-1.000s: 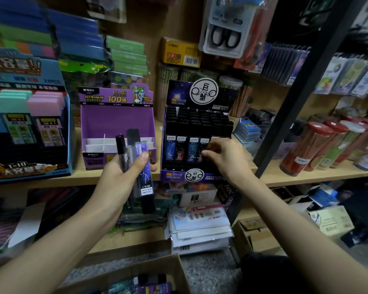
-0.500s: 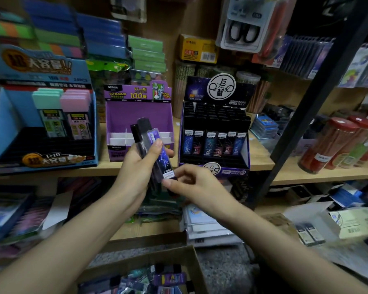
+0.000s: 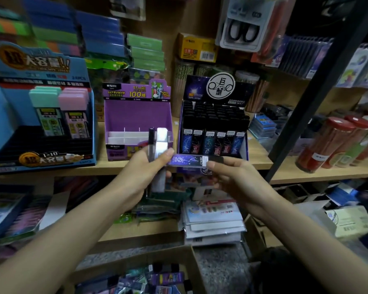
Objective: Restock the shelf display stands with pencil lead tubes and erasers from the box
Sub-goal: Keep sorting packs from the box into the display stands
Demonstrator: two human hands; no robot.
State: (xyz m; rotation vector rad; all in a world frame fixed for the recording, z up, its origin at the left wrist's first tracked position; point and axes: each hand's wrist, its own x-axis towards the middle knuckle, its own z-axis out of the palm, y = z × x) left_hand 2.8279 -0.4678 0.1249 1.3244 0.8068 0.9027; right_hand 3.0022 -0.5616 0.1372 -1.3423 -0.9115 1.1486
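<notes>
Currently, left hand: the left hand [image 3: 142,172] is curled around a small bundle of lead tubes [image 3: 157,158], held upright, thumb pressed across their front.
Bundle: a dark tube and a pale, blurred one rise above the thumb; their lower ends stick out below the palm.
Right hand: the right hand [image 3: 232,179] pinches one purple lead tube [image 3: 192,160] near its black cap end, thumb on top, the other fingers under it.
Purple tube: it lies level, its far end touching the left thumb tip, so it spans the space between the two hands.
Black stand: the black display stand [image 3: 215,124] sits just beyond the right fingers on the wooden shelf [image 3: 261,160], its rows packed with black-capped tubes.
Purple stand: the purple display stand [image 3: 136,117] is behind the left fingers, with bare white dividers showing.
Blue stand: a blue display stand [image 3: 40,107] well left of the left hand holds a green and a pink item in its upper tier.
Box: the cardboard box [image 3: 136,272] lies below both wrists, with loose tubes in it, blurred.
Red-lidded jars [image 3: 331,143]: far right of the right hand, on the same shelf.
</notes>
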